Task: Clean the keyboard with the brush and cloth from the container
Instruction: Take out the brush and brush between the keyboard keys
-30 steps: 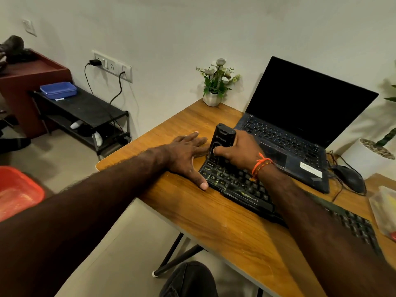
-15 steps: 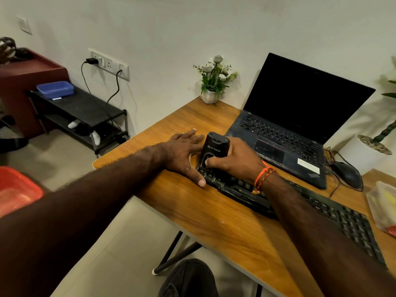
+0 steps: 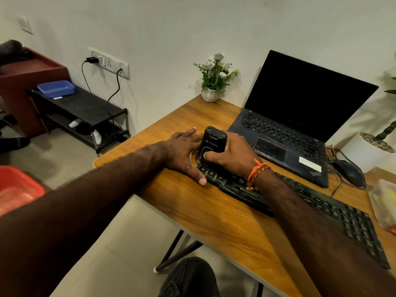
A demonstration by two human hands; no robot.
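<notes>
A black keyboard [image 3: 321, 207] lies diagonally across the wooden desk [image 3: 214, 217]. My right hand [image 3: 232, 154] grips a black upright brush device [image 3: 213, 144] standing on the keyboard's far left end, thumb on its front. My left hand [image 3: 184, 154] lies flat on the desk beside the keyboard's left edge, fingers straight, thumb tip touching the keyboard's corner. The brush's bristles are hidden under the device. A clear plastic container [image 3: 383, 202] sits at the right edge of the desk.
An open laptop [image 3: 300, 116] stands behind the keyboard, with a black mouse [image 3: 349, 175] and cable to its right. A small flower pot [image 3: 212, 82] sits at the desk's far corner. A black shelf [image 3: 81, 110] with a blue box stands by the wall at left.
My right hand has slid the brush device leftwards along the keyboard to its left end. My left hand has stayed flat at the keyboard's left edge.
</notes>
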